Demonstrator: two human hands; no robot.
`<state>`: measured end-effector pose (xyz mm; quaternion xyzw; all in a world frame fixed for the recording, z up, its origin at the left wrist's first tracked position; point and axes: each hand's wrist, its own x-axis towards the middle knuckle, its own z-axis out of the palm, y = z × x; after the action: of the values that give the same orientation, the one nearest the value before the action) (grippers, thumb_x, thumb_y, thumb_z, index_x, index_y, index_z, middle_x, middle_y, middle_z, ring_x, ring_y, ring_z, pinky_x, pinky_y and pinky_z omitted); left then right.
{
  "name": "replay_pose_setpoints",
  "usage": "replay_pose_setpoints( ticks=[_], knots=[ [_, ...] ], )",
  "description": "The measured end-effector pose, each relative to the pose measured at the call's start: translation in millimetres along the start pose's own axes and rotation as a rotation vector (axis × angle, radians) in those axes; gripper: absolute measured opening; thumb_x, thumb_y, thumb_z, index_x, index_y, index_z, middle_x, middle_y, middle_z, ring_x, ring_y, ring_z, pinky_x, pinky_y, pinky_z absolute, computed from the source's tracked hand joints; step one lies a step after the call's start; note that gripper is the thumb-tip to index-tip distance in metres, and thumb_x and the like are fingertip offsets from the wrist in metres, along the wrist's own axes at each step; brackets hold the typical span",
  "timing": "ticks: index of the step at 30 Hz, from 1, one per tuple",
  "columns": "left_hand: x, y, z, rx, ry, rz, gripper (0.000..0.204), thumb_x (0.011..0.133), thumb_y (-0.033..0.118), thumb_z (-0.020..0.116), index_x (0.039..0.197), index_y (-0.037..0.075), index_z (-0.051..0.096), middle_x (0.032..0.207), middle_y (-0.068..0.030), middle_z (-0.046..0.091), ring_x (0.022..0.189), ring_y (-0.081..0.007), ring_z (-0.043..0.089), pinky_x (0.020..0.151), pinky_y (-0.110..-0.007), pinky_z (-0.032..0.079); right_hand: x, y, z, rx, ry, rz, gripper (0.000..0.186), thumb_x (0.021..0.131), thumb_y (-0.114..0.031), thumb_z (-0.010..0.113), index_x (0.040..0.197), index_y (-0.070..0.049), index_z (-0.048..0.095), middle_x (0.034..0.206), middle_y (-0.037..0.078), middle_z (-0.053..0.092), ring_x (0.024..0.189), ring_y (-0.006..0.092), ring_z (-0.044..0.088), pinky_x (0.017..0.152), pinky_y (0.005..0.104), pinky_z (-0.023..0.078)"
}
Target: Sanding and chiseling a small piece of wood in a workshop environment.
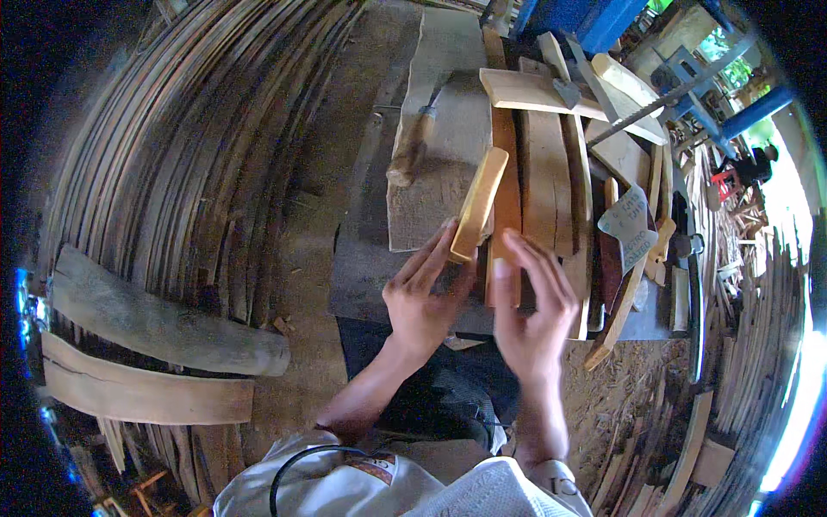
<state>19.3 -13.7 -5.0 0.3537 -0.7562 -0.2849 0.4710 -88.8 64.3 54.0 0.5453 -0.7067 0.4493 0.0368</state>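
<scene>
A short, pale wooden block [479, 205] with smooth faces is tilted up over the bench. My left hand [422, 300] grips it near its lower end, thumb partly hidden behind the fingers. Just to the right, my right hand [536, 310] is raised with its fingers stretched out, apart from the block and slightly blurred. Beyond the left hand, a tool with a worn wooden handle [412, 153] lies on a thick, rough plank [444, 73]. A reddish-brown strip of wood [506, 159] runs beside that plank, behind the block.
Several boards [543, 185] lie lengthwise on the dark bench [366, 250]. At right are a pale template with writing [629, 226] and a long saw-toothed blade [642, 112]. Stacked planks [189, 146] fill the left side, with curved boards [155, 383] nearer. Blue posts [594, 26] stand behind.
</scene>
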Motion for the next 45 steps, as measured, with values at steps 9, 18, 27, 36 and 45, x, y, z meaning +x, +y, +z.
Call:
replay_pose_setpoints(
  ticks=[9, 18, 27, 36, 45],
  knots=[
    [-4, -4, 1, -0.008, 0.002, 0.06, 0.054, 0.079, 0.009, 0.076, 0.13, 0.006, 0.061, 0.124, -0.0145, 0.066, 0.108, -0.0279, 0.068, 0.086, -0.035, 0.058, 96, -12, -16, -0.159, -0.081, -0.425, 0.032, 0.081, -0.003, 0.066, 0.113, -0.003, 0.065, 0.11, 0.015, 0.066, 0.097, 0.0345, 0.066, 0.087, 0.0416, 0.053],
    [-5, -4, 4, -0.018, 0.08, 0.025, 0.047, 0.08, 0.013, 0.077, 0.125, 0.007, 0.065, 0.111, -0.0145, 0.071, 0.091, -0.0284, 0.073, 0.075, -0.036, 0.059, 168, 8, 66, -0.464, -0.722, -0.594, 0.047, 0.071, 0.012, 0.061, 0.116, -0.005, 0.064, 0.111, 0.015, 0.059, 0.108, 0.0345, 0.059, 0.097, 0.0407, 0.047],
    [-7, -11, 3, -0.068, 0.005, 0.061, 0.055, 0.085, 0.013, 0.073, 0.137, 0.007, 0.055, 0.131, -0.0154, 0.061, 0.107, -0.0313, 0.067, 0.083, -0.037, 0.058, 174, 8, 94, -0.48, -0.672, -0.636, 0.029, 0.077, 0.009, 0.057, 0.099, -0.006, 0.069, 0.105, 0.014, 0.059, 0.111, 0.031, 0.058, 0.095, 0.0404, 0.046],
    [-9, -5, 6, -0.091, -0.026, 0.026, 0.056, 0.084, 0.014, 0.073, 0.137, 0.006, 0.055, 0.132, -0.0165, 0.06, 0.11, -0.0317, 0.066, 0.084, -0.038, 0.058, 183, 25, 83, -0.52, -0.573, -0.949, 0.038, 0.065, -0.007, 0.079, 0.099, -0.009, 0.062, 0.102, 0.005, 0.058, 0.11, 0.025, 0.057, 0.101, 0.0418, 0.042],
    [-9, -5, -1, -0.096, -0.08, 0.022, 0.057, 0.084, 0.011, 0.073, 0.137, 0.004, 0.053, 0.136, -0.0196, 0.056, 0.121, -0.0314, 0.059, 0.092, -0.038, 0.055, 168, 27, 49, -0.397, -0.079, -0.815, 0.043, 0.075, -0.034, 0.077, 0.106, -0.009, 0.061, 0.094, 0.007, 0.067, 0.072, 0.028, 0.069, 0.061, 0.0375, 0.058]
  ],
)
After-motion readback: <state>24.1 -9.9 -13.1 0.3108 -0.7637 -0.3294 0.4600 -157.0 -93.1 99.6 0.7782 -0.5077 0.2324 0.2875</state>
